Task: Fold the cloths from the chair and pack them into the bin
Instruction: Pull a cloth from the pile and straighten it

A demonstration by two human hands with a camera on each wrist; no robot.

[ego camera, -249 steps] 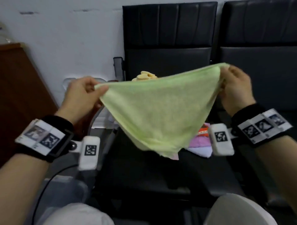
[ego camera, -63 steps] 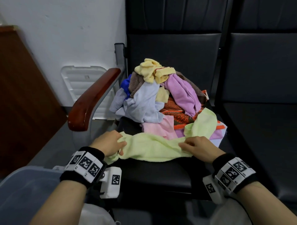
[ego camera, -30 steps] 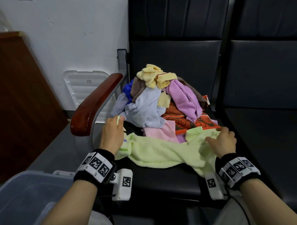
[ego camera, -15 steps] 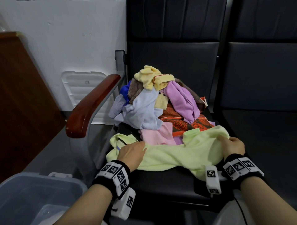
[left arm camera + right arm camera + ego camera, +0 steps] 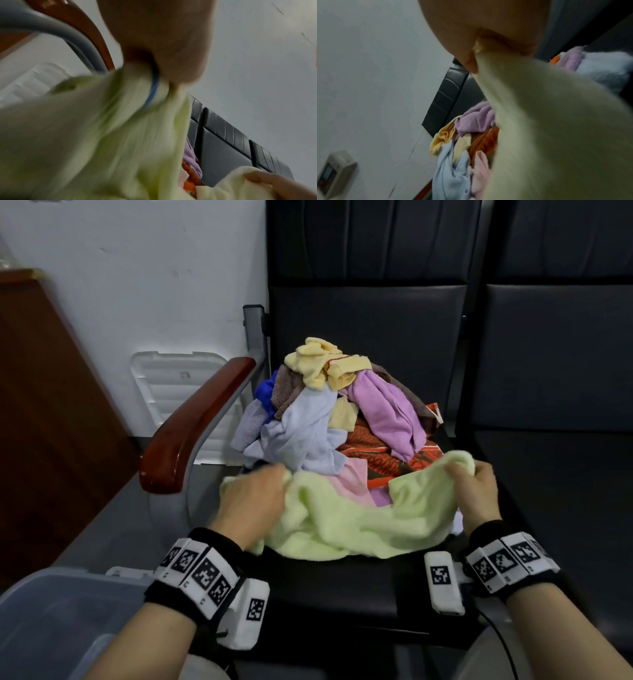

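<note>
Green cloth (image 5: 346, 518) mid-fold on the chair (image 5: 359, 587) seat, bin (image 5: 51, 621) waiting at 8 o'clock.

Left hand (image 5: 253, 501) has a closed grip bunching the cloth's 9 o'clock end; right hand (image 5: 474, 491) pinches the 3 o'clock corner. It's rumpled, lying against the pile (image 5: 329, 412) at 12 o'clock. Next, I'd say: pull it taut, flatten, then bring the ends together.

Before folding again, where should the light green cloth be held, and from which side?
Keep holding the light green cloth at its two far ends, from above: the left hand and the right hand already pinch them, and the middle sags loose on the seat.
</note>
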